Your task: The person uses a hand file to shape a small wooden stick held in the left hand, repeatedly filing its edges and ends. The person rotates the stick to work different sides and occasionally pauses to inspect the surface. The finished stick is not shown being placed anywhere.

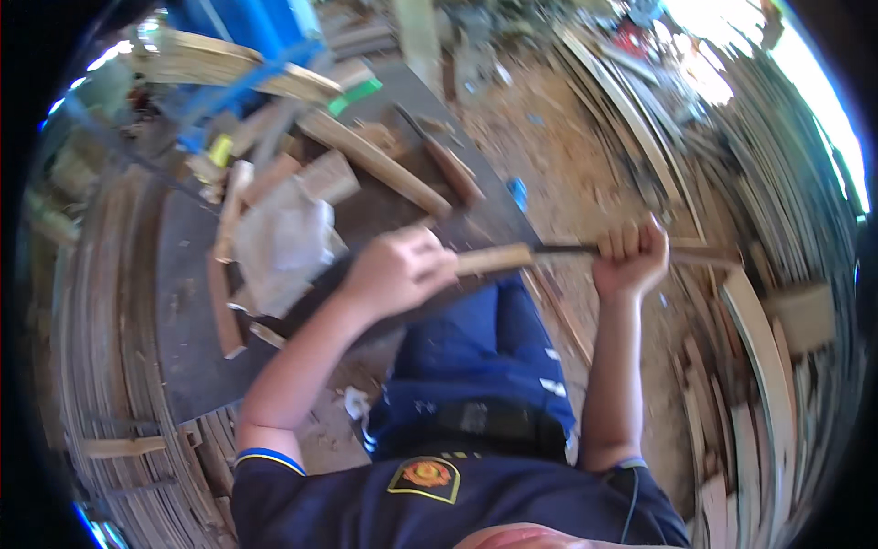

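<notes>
My left hand (pixel 398 273) is closed on a light wooden piece (pixel 492 258) at the front edge of the dark tabletop (pixel 197 343). A long, thin dark tool (pixel 562 248) lies in line with that piece, and my right hand (pixel 631 259) is wrapped round it; a brown wooden length (pixel 700 256) sticks out right of that fist. Whether tool and piece are joined or just touching I cannot tell. Near my left hand on the table are pale crumpled sheeting (pixel 279 242), a plank (pixel 375 160) and a brown wooden-handled item (pixel 448 165).
Offcuts, a wooden bundle (pixel 210 59) and a blue plastic object (pixel 238 27) crowd the table's far end. Long boards line both sides, with a pale board (pixel 759 339) at my right. Beyond the table is a dirt floor (pixel 512 110) with a small blue item (pixel 517 190).
</notes>
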Available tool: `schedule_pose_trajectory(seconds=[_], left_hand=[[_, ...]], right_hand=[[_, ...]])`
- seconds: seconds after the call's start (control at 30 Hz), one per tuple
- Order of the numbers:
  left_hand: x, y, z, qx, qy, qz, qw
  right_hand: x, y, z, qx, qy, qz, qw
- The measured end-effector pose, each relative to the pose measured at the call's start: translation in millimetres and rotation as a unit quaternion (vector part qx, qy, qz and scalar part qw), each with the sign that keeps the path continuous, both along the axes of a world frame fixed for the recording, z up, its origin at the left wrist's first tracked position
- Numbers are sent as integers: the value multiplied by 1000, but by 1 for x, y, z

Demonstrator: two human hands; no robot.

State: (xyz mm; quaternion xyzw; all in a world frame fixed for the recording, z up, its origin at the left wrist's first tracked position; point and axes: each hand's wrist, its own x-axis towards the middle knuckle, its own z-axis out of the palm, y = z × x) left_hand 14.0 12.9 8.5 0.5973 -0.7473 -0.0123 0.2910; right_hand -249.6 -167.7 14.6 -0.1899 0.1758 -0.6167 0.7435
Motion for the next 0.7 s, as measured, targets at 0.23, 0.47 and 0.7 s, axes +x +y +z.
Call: schedule_pose_trajectory(seconds=[0.23,0.47,0.7], left_hand=[[-9,-1,2,58,117,-4,991],[-6,1,2,60,121,3,991],[-6,-4,-4,21,103,-15,994]], right_hand=[[22,16,-11,-92,-68,59,992],[-3,1,-3,-177,-29,55,982],[-7,-12,-3,-138,-24,31,990]])
